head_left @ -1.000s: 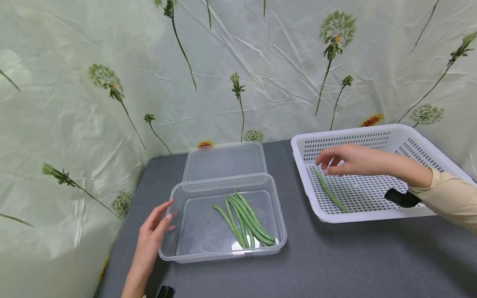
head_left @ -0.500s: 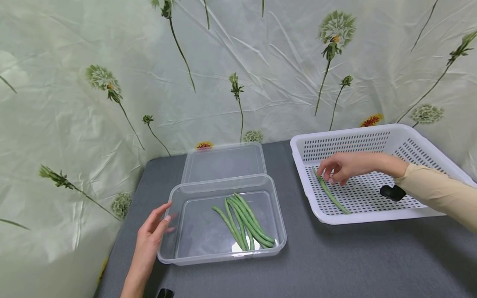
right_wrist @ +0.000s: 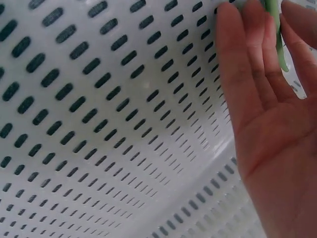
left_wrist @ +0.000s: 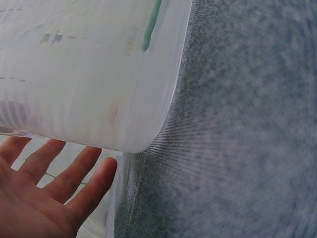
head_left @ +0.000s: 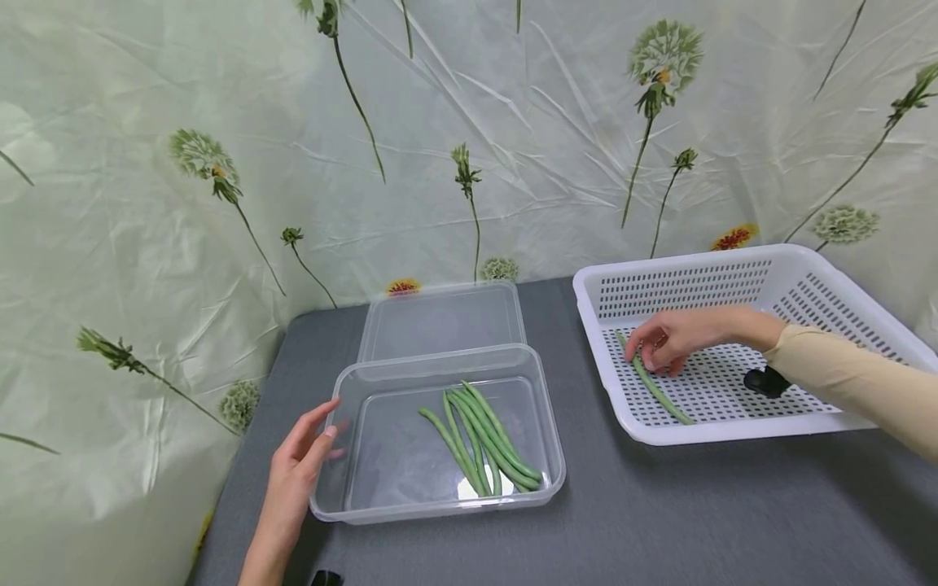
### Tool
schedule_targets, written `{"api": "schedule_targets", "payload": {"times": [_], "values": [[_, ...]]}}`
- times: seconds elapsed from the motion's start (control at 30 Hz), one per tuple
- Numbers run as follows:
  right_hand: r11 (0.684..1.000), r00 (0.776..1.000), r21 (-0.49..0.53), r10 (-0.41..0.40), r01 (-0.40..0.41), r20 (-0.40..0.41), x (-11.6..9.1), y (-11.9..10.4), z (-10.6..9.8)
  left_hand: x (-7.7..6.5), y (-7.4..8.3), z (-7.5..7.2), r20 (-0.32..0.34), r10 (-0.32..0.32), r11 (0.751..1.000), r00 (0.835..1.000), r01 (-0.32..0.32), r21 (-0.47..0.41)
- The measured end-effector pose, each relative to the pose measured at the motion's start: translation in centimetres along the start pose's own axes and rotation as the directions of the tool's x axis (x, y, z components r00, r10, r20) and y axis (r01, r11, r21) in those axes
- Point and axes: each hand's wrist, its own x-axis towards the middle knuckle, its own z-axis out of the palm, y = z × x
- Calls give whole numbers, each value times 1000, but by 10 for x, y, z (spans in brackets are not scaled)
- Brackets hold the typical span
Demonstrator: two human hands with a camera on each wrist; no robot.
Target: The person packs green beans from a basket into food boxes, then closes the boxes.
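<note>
A clear plastic container (head_left: 440, 511) stands on the grey surface, holding several green beans (head_left: 484, 439) toward its right side. My left hand (head_left: 293, 464) is at its left wall, fingers spread and thumb near the rim; the left wrist view shows this hand (left_wrist: 54, 188) with its fingertips by the container's edge. Over a white perforated basket (head_left: 718, 430) my right hand (head_left: 674, 338) reaches down to a single green bean (head_left: 659, 395) lying on the basket floor. In the right wrist view that bean (right_wrist: 281, 54) passes between the fingers and thumb of the hand (right_wrist: 277, 129); a firm pinch is not visible.
A clear flat lid (head_left: 443, 321) lies behind the container. Grey cloth (head_left: 586, 521) covers the table, with a strip of it between container and basket. A flower-printed sheet (head_left: 410, 212) hangs at the back and left. The basket has raised walls.
My right hand has come down toward the lone bean, bringing its fingertips to it. The left hand stays by the container. Neither the beans nor the containers have visibly moved.
</note>
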Motion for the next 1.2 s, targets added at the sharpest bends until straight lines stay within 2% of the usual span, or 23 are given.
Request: {"api": "schedule_targets", "payload": {"times": [0.2, 0.53, 0.67, 0.77, 0.93, 1.2], "values": [[998, 999, -55, -9, 6, -40, 0, -1, 5, -1, 1, 1, -5, 1, 1000, 1000, -1, -5], [998, 990, -43, -60, 55, -131, 3, 0, 5, -2, -2, 0, -12, -1, 1000, 1000, 1, 0], [996, 981, -81, -58, 43, -186, 4, 0, 7, -1, -2, 1, -3, -1, 1000, 1000, 1, 2], [998, 977, -58, -28, 16, -213, 3, -2, 9, -1, -2, 1, -5, -6, 1000, 1000, 6, 7], [999, 981, 30, 17, -12, -193, -1, -7, 10, 0, -1, 0, -12, -3, 1000, 1000, 3, 0], [997, 988, 74, -25, 37, -154, -12, -14, 10, -1, 0, 1, -13, -7, 1000, 1000, 7, 11]]}}
